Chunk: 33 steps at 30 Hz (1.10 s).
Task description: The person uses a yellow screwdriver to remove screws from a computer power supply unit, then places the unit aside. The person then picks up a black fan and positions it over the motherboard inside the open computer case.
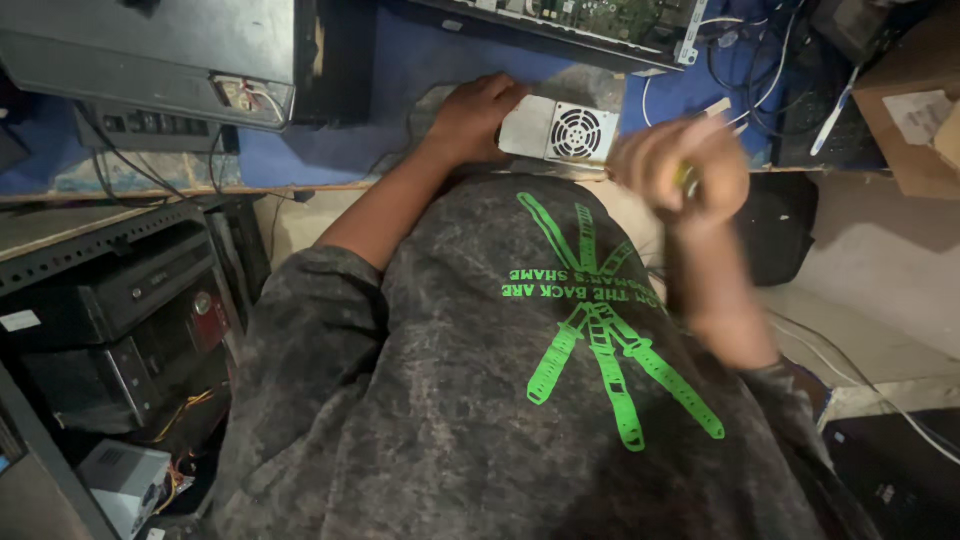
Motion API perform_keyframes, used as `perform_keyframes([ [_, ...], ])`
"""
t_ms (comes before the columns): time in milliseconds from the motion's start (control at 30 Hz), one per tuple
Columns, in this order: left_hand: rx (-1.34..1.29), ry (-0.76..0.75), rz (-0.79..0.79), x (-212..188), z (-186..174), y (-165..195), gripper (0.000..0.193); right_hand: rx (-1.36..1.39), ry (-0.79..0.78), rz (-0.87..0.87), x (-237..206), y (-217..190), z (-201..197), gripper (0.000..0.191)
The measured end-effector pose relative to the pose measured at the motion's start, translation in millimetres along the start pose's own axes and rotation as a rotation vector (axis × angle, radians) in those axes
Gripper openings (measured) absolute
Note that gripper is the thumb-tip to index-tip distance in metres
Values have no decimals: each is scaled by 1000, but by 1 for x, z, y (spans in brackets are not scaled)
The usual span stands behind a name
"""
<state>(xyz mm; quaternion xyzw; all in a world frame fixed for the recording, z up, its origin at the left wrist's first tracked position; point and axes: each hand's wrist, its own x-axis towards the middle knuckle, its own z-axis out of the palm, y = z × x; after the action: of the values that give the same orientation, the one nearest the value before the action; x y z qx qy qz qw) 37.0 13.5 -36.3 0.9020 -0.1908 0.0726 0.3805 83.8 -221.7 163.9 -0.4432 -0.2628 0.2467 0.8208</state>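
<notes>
Silver power supply [558, 131] lies at the bench's [330, 150] near edge, fan grille up, long axis left to right. Our left hand [470, 118] rests against its left end, fingers curled on it. Our right hand [683, 170], blurred, hovers just off its right end, fist closed round a thin yellow-handled tool [688, 177].

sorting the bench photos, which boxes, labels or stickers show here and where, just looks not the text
Cardboard box: far right edge of the bench, brown, with a pale rectangular label on its side.
White sticker: left edge, on a dark case on the shelf, small and rectangular.
Shirt print: centre, on the grey shirt, bright green crossed straps with lettering.
No lit screen shows.
</notes>
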Motion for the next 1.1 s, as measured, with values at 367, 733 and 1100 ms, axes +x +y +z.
perform_keyframes([
  [367, -17, -43, -37, 2, 1, -2, 90, -227, -514, 72, 38, -29, -6, 44],
  [733, -18, 91, 39, 0, 2, -2, 82, -469, 626, -368, -15, 13, 19, 49],
  [1100, -57, 15, -14, 0, 2, 0, 85, 166, -878, 259, 39, -28, -7, 51],
])
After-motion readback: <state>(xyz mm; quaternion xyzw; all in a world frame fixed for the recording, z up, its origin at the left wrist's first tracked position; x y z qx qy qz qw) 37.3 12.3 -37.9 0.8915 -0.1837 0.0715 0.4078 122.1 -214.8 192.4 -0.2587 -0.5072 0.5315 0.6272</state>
